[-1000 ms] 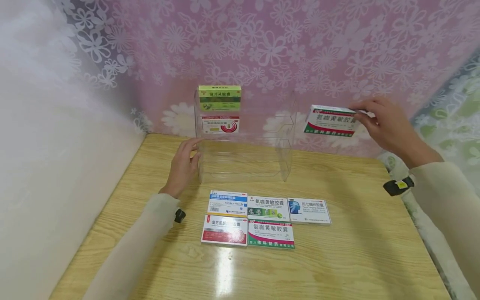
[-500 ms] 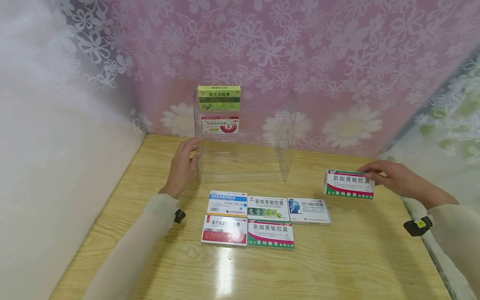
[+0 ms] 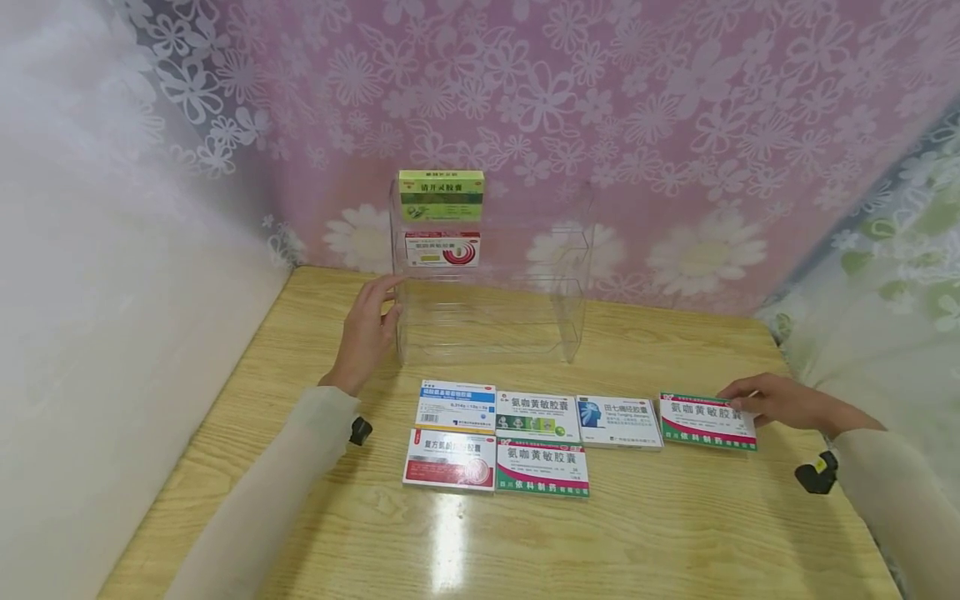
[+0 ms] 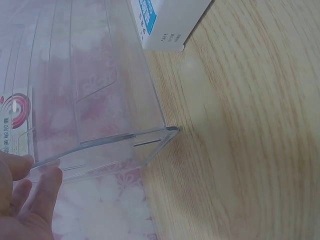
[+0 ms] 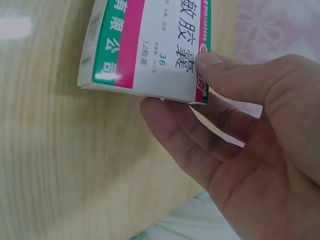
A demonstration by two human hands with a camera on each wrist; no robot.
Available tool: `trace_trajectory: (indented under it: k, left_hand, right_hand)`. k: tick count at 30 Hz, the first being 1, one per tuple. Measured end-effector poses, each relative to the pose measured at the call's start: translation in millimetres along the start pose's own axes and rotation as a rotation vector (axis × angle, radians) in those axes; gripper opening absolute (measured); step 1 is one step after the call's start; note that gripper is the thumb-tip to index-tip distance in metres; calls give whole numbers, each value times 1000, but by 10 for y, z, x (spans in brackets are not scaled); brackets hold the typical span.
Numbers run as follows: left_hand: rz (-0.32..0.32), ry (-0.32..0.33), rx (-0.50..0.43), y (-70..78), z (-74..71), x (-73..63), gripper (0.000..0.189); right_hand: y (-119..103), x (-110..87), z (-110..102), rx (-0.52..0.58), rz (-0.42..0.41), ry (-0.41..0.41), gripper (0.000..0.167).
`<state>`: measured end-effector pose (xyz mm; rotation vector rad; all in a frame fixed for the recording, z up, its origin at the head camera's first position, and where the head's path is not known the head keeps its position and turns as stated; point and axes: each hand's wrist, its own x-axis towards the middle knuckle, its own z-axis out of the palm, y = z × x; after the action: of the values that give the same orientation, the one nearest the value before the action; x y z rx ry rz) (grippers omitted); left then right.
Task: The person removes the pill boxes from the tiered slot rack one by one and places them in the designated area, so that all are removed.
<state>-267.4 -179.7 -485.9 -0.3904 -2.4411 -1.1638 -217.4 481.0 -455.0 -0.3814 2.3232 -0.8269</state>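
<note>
My right hand [image 3: 772,406] pinches the right end of a white, green and magenta medicine box [image 3: 708,423], thumb on its printed face and fingers beneath, as the right wrist view [image 5: 260,120] shows. The box lies low over the table, right beside a white and blue medicine box [image 3: 619,422]. My left hand [image 3: 366,333] grips the left side panel of a clear plastic display rack [image 3: 491,333]; the left wrist view has thumb and fingers on either side of the panel's edge [image 4: 85,149]. On the rack's upper tiers stand a green medicine box [image 3: 441,198] and a red-and-white one [image 3: 442,250].
In front of the rack lie a blue-and-white box [image 3: 455,407], a green-striped box [image 3: 536,417], a red-and-white box [image 3: 449,461] and another green-and-magenta box [image 3: 542,469]. The wooden table [image 3: 675,533] meets a pink floral backdrop [image 3: 675,167] behind and a white wall [image 3: 112,292] at left.
My right hand has brought the green-and-magenta medicine box down from beside the rack's upper part to the right end of the row. My left hand has stayed on the rack.
</note>
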Motion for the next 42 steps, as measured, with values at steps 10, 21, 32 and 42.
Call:
trace_trajectory:
  k: [10, 21, 32, 42]
  left_hand:
    - [3, -2, 7, -19, 2, 4, 50]
    - [0, 2, 10, -31, -5, 7, 50]
    - [-4, 4, 9, 13, -15, 15, 49]
    - [-12, 0, 12, -16, 12, 0, 49]
  right_hand:
    - [74, 86, 85, 58, 3, -5, 41]
    - [141, 144, 163, 77, 18, 14, 42]
    - [4, 255, 105, -332, -33, 371, 39]
    - [-1205, 698, -212, -330, -260, 760, 37]
